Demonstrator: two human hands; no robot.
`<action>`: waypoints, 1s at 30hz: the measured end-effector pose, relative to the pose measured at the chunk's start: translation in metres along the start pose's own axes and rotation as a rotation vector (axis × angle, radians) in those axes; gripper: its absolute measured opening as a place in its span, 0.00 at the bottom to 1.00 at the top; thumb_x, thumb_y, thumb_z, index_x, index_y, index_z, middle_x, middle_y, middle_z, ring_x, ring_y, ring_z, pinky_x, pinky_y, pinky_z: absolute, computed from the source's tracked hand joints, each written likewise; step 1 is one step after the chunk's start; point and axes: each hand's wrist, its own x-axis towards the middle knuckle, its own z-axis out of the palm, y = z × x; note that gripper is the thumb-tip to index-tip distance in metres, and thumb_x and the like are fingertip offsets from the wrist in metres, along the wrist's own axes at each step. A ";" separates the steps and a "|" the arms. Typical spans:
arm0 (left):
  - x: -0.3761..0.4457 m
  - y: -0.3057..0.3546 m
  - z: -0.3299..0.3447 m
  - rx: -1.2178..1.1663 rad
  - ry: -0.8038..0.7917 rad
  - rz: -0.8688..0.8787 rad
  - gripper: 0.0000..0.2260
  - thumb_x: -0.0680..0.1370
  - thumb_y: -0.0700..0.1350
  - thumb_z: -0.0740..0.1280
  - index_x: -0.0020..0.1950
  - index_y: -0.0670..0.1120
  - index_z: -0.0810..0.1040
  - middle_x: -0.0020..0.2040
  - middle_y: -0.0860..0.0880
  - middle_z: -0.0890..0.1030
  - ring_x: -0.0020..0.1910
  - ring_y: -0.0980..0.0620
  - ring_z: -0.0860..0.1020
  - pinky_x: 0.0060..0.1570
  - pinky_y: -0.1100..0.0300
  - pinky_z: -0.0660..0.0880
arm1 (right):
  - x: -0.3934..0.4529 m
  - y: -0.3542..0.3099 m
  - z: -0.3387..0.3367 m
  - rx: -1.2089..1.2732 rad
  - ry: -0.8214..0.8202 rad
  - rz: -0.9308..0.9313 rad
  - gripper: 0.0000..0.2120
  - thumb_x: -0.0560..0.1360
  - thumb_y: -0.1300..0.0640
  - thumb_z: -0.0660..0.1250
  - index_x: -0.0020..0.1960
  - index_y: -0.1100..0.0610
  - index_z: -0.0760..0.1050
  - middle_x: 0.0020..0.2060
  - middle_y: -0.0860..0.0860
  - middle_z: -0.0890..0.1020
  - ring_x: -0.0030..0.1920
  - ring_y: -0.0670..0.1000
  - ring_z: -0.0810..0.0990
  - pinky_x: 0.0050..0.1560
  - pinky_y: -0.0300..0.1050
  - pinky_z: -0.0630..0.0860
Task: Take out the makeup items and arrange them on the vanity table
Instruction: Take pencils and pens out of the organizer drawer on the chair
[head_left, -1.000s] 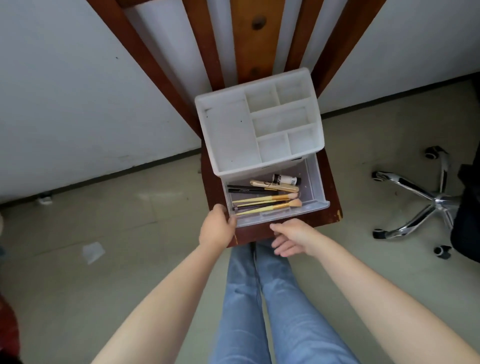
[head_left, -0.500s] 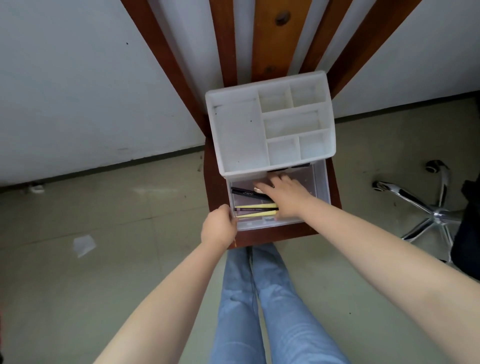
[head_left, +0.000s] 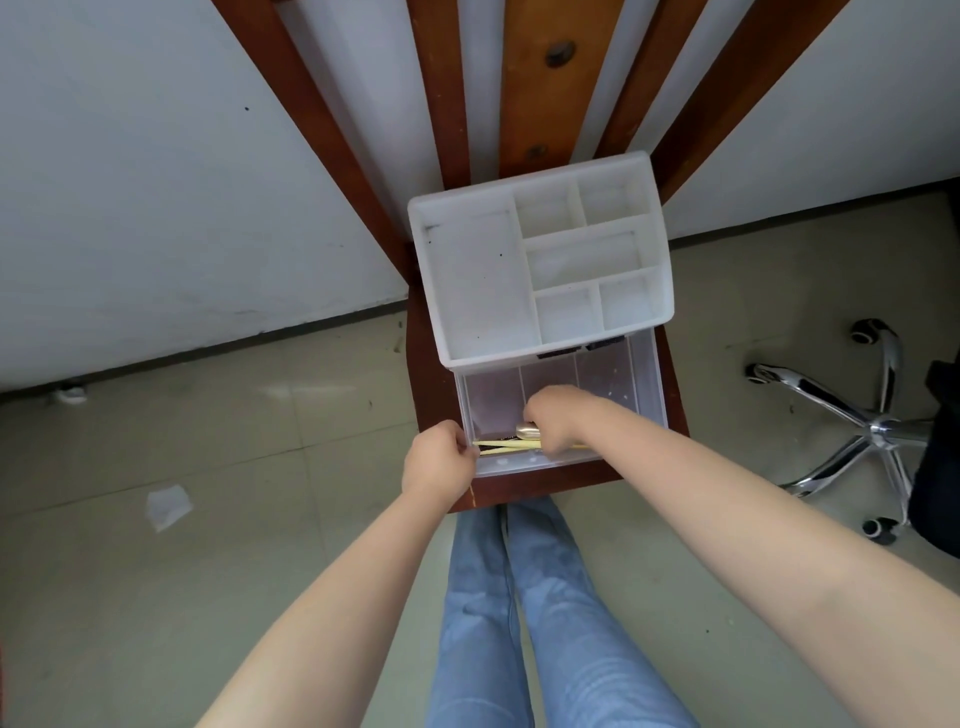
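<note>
1. White organizer (head_left: 483, 280) sits on a wooden chair seat (head_left: 675, 384); its clear drawer (head_left: 644, 374) is pulled out toward the person.
2. L hand (head_left: 439, 460) grips the drawer's front-left corner, fingers curled on the rim.
3. R hand (head_left: 553, 415) is inside the drawer, fingers curled around a bunch of makeup items: yellow brush handles (head_left: 506, 445) and a gold tube end (head_left: 527, 430) stick out left of the fist.
4. Items lie at the drawer's front edge.
5. Office chair base (head_left: 852, 421) stands on the floor, right.

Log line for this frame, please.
stage: gathering items | left hand: holds drawer front corner | right hand: grips makeup brushes inside drawer | organizer top: nothing visible
</note>
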 end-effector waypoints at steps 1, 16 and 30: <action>0.000 0.000 0.000 0.002 -0.002 -0.001 0.06 0.75 0.41 0.65 0.39 0.45 0.69 0.44 0.42 0.80 0.46 0.43 0.76 0.40 0.59 0.68 | 0.001 0.000 -0.001 -0.016 -0.017 -0.003 0.08 0.67 0.64 0.64 0.45 0.62 0.76 0.33 0.53 0.72 0.38 0.55 0.73 0.29 0.40 0.65; 0.004 0.005 -0.012 0.091 -0.043 0.004 0.12 0.75 0.41 0.64 0.32 0.48 0.66 0.43 0.42 0.78 0.44 0.43 0.75 0.41 0.58 0.70 | -0.018 0.010 -0.004 0.017 0.094 0.094 0.06 0.68 0.64 0.63 0.45 0.58 0.75 0.37 0.51 0.74 0.39 0.54 0.74 0.34 0.41 0.68; 0.007 0.055 0.018 0.620 -0.086 0.389 0.10 0.76 0.36 0.58 0.56 0.39 0.74 0.56 0.41 0.75 0.56 0.41 0.74 0.51 0.51 0.72 | -0.093 0.050 0.063 0.936 0.481 0.501 0.08 0.61 0.60 0.71 0.36 0.55 0.72 0.35 0.52 0.77 0.39 0.55 0.77 0.38 0.48 0.75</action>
